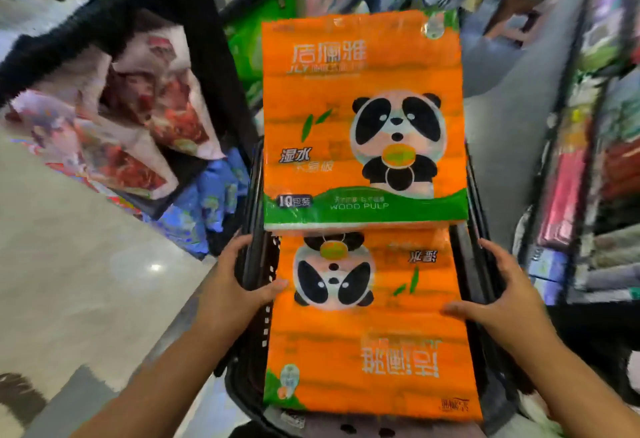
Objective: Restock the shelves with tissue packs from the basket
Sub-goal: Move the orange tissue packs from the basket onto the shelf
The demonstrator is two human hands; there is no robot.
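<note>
Two orange tissue packs with a panda print lie on a black basket [254, 195]. The far pack [363, 119] faces me upright and overlaps the near pack [370, 327], which is turned upside down. My left hand [239, 275] grips the basket's left rim, its thumb touching the near pack's left edge. On the right rim, my right hand [502, 292] wraps the basket's edge with its thumb resting on the near pack. Most of the basket is hidden under the packs.
Shelves [588, 160] with packaged goods run along the right. To the left, a black rack [207, 57] holds pink and red floral bags [138, 119], with blue bags [207, 205] below. A pale tiled floor [69, 247] spreads at the left, and green packs [249, 50] sit behind.
</note>
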